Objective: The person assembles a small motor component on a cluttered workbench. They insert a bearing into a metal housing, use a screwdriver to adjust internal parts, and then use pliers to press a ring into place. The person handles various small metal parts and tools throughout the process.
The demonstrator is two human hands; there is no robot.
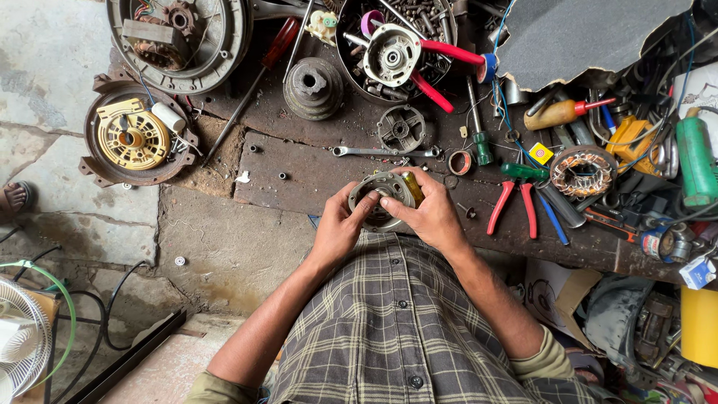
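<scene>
Both hands, left hand [340, 224] and right hand [430, 217], clasp a round metal motor cover [381, 196] by its rim (likely rigid, fairly heavy).

Head view, straight down, close

Between our two hands [389, 213] sits the round motor cover [381, 196], the left hand [340, 224] on its left edge and the right hand [430, 213] on its right. Just beyond it on the desk [299, 168] lies a spanner [381, 151], and farther back a bowl of screws [351, 56]. To our right lie pliers [516, 198] beside a wound stator [583, 170]. To our left, on the floor [224, 247], rests a fan motor housing [134, 138].
</scene>
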